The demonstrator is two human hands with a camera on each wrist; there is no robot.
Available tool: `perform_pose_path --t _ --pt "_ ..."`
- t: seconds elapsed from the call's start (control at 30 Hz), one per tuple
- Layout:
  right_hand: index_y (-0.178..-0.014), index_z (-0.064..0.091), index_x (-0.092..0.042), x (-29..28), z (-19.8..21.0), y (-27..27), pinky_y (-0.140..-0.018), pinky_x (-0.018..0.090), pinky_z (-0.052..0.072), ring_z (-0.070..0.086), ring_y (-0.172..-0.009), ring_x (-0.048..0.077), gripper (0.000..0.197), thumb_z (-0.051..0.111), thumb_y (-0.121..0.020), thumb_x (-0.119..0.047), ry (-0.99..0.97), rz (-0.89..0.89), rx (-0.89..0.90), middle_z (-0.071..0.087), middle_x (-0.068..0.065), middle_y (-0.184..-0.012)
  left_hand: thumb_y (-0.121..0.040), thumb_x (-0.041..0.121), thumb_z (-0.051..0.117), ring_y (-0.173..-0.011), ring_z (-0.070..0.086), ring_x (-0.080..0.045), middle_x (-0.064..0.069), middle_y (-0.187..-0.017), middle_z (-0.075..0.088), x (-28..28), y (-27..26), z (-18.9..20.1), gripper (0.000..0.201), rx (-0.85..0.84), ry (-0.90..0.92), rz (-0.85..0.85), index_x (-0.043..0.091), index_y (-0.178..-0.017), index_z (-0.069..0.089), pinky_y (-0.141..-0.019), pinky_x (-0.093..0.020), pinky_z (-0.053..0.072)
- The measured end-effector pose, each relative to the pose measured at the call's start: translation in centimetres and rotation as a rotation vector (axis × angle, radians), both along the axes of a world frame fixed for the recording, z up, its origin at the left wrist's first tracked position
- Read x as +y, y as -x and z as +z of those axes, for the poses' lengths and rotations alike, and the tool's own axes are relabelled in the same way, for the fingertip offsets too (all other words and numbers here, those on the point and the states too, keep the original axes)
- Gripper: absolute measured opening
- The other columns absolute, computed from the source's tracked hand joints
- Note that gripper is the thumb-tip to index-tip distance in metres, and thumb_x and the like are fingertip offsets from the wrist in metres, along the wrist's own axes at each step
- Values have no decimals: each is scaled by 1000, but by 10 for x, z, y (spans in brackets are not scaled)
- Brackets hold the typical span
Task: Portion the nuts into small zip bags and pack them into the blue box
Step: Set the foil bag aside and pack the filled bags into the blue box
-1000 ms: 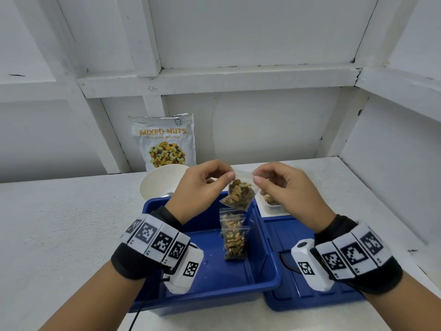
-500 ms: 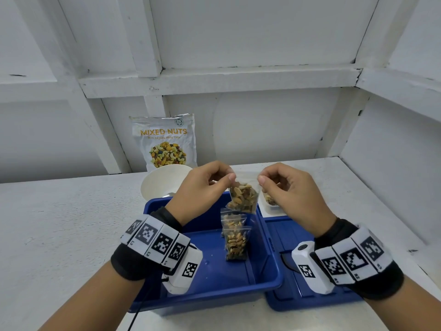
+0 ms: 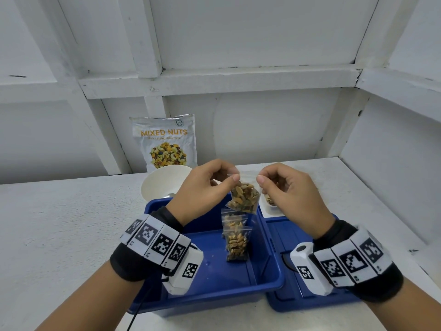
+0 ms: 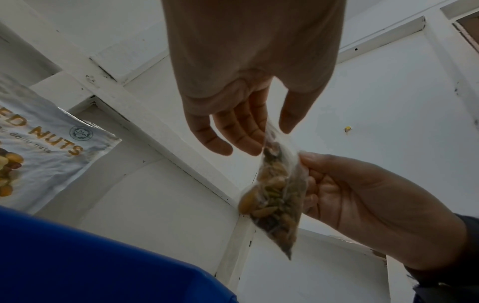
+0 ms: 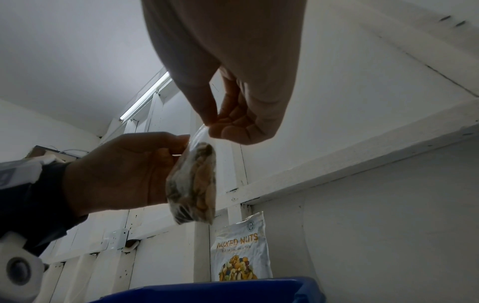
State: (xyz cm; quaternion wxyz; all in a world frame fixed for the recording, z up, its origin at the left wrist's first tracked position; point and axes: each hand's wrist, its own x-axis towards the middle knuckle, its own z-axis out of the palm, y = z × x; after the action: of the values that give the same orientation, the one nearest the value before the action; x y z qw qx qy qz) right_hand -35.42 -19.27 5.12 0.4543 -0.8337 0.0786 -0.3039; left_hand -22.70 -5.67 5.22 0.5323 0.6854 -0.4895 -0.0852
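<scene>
Head view | left hand (image 3: 202, 187) and right hand (image 3: 288, 187) each pinch a top corner of the filled zip bag (image 3: 244, 198) | bag hangs between grips over blue box (image 3: 214, 278) | two packed bags (image 3: 235, 237) below | sealing, then dropping in, left

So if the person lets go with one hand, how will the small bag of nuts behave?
The small bag is thin clear film, so it would probably swing and sag under the left hand or right hand. The nuts bulge at the bottom, so it likely hangs bottom-heavy. The smooth top strip may slip from a light pinch.
</scene>
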Motion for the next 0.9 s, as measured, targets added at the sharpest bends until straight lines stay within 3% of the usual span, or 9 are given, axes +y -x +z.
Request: perform_pose_path --t 0.1,0.2,0.47,0.57,0.63,0.77,0.9 --pt "-77 58 -28 1 -2 -1 -58 19 47 54 -62 3 20 59 -88 -11 22 -4 -8 57 -11 -65 -87 23 57 -72 57 -1 13 -75 62 -1 -3 -1 9 -77 -9 -9 30 -81 59 -62 -14 44" --pt "-79 58 -27 2 -5 -2 -58 14 43 53 -62 1 18 58 -88 -11 4 20 -8 57 -11 -67 -89 20 56 -73 55 1 13 -74 60 -1 -4 -3 12 -125 -6 -6 28 -80 57 -60 -10 40" --pt "-76 55 -32 1 -6 -3 -58 10 40 51 -64 2 25 60 -87 -10 134 4 -33 55 -13 -67 -81 45 50 -73 56 -1 24 -75 61 -2 -3 -5 12 -108 -10 -31 35 -78 56 -61 -13 41" --pt "-77 57 -25 1 -7 -3 -56 11 39 50 -63 6 11 59 -86 -18 160 -2 -46 55 -11 -66 -78 48 49 -74 57 -2 20 -73 62 -2 -3 -3 14 -122 -12 -54 35 -78 56 -60 -13 41" --pt "-77 58 -22 1 -8 -2 -55 12 39 49 -62 7 7 56 -84 -21 162 -4 -48 54 -11 -65 -79 46 51 -73 56 -2 17 -72 61 -2 -3 -2 12 -138 -13 -60 36 -78 56 -59 -11 40" --pt "-78 59 -20 2 -10 -2 -55 9 37 49 -60 3 13 60 -87 -10 152 5 -16 53 -14 -64 -83 31 56 -74 54 1 16 -72 59 -2 -2 -5 7 -166 -26 -34 34 -76 55 -62 -7 37" --pt "-83 60 -21 4 -10 -3 -59 8 39 53 -67 1 10 61 -87 -11 147 18 4 57 -16 -71 -84 26 56 -74 54 3 15 -72 58 -2 1 -5 7 -202 2 -35 25 -77 57 -66 -3 35"
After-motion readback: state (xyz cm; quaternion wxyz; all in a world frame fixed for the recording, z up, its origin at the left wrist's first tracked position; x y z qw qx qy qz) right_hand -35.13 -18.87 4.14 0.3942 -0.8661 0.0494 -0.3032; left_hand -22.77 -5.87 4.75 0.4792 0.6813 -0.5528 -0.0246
